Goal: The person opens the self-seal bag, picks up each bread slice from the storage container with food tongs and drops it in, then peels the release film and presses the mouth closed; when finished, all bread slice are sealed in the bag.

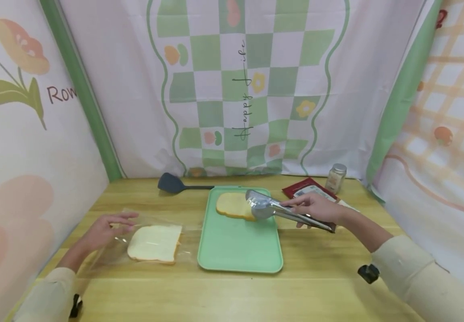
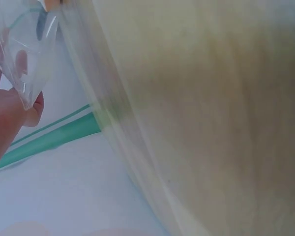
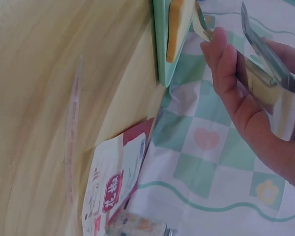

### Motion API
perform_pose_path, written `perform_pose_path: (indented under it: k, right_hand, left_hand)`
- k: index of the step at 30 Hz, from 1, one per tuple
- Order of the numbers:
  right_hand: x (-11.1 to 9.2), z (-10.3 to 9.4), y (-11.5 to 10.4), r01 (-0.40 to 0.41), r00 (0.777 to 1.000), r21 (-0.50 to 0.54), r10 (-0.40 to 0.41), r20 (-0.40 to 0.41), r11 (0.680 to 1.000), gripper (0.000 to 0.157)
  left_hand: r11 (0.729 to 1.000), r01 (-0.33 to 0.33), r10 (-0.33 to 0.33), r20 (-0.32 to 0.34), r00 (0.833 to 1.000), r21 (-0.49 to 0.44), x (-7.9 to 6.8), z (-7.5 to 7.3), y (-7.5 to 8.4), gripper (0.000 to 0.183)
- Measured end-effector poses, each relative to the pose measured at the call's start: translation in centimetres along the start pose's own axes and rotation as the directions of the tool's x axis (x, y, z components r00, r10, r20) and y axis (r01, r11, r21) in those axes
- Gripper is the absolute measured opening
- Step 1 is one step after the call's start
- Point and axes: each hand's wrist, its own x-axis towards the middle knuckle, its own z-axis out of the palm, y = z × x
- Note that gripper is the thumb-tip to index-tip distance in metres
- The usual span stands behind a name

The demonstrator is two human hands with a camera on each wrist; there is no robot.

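While tongs [image 1: 284, 213] are gripped at right, a clear bag [image 2: 32, 54] is pinched at left

Although both hands are occupied, they are held well apart in the head view. At the left of that frame, an edge of the clear bag is pinched by the left hand [image 1: 107, 229]; in the left wrist view, thumb and fingers are seen together on the film, near the left edge. Inside the bag, a bagged slice [image 1: 153, 242] of bread is laid flat on the wooden table [image 1: 216, 298], at lower left of centre.

At centre right, the tongs are clasped by the right hand [image 1: 317, 209]; in the upper right of the right wrist view, their arms are seen parted. Their tips are placed at the right end of a second slice [image 1: 233, 205], which is laid near the top of a green tray [image 1: 240, 246] in the lower middle; whether it is touched cannot be told.

Left of the tray's top corner, a dark spatula [image 1: 171, 184] is laid. Above the right hand in the frame, a red packet [image 1: 309, 189] is placed, and beside it a lidded jar [image 1: 336, 179] is stood.
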Motion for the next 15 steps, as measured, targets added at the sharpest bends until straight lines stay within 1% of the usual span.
perform_pose_path:
  k: [3, 8, 15]
  right_hand:
    - [0.0, -0.5, 0.3, -0.014, 1.000, 0.003, 0.014, 0.007, 1.000, 0.041]
    - [0.0, -1.5, 0.6, -0.057, 0.998, 0.015, 0.056, 0.033, 0.998, 0.041]
    - [0.8, -2.2, 1.0, -0.116, 0.991, 0.016, 0.114, 0.072, 0.993, 0.043]
  left_hand:
    - [1.000, 0.007, -0.007, -0.006, 1.000, -0.019, 0.0, 0.0, 0.0, 0.010]
    - [1.000, 0.022, -0.023, -0.015, 1.000, -0.014, 0.0, 0.1, 0.0, 0.010]
    - [1.000, 0.022, -0.022, -0.008, 1.000, -0.021, 0.2, 0.0, -0.1, 0.009]
